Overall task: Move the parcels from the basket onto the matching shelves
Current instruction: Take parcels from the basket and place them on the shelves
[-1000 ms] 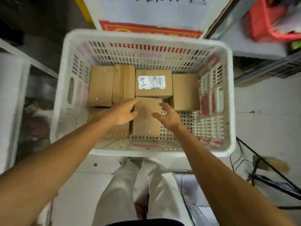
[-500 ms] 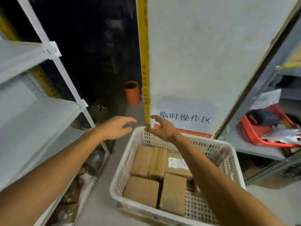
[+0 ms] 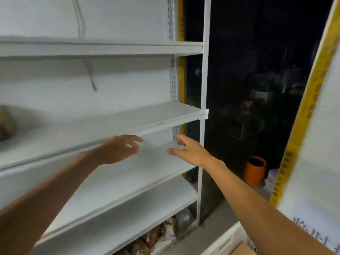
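A white metal shelf unit fills the left and middle of the view, with several bare boards. A small white label is stuck on its right post at the level of the middle board. My left hand and my right hand are both raised in front of the shelf, just below that board, fingers spread and holding nothing. They are a hand's width apart. Only a white corner of the basket shows at the bottom right, with a brown parcel edge inside it.
A brown bundle lies on the middle board at the far left. Bagged goods sit under the lowest board. An orange pipe piece stands on the floor in the dark gap to the right. A white panel with a yellow edge leans at right.
My view has swung up and left from the basket to the shelf. Both hands rose out of the basket, holding nothing, and now hover before the shelf boards.
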`<action>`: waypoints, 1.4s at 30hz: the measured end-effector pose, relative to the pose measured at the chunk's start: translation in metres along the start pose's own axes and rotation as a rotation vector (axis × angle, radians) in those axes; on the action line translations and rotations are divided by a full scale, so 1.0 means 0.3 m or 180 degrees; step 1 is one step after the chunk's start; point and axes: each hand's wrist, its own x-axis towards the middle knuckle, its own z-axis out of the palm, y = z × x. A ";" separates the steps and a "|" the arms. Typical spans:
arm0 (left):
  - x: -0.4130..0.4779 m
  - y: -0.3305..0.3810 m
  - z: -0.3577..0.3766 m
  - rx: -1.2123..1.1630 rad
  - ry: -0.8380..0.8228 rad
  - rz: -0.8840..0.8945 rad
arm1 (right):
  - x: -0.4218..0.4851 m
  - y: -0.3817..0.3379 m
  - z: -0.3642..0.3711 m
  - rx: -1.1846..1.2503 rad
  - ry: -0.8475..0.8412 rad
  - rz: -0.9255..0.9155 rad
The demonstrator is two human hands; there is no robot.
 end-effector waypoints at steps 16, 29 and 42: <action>-0.676 -0.528 -0.679 0.0944 0.0563 -0.1674 | 0.309 -0.917 0.789 -0.0036 -0.0869 -0.1271; -1.084 -0.865 -0.913 0.0838 0.1192 -0.1952 | 0.482 -1.235 1.285 -0.0081 -0.1260 -0.1591; -1.161 -1.169 -0.963 0.0921 0.1456 -0.2521 | 0.794 -1.412 1.638 0.0092 -0.1407 -0.2150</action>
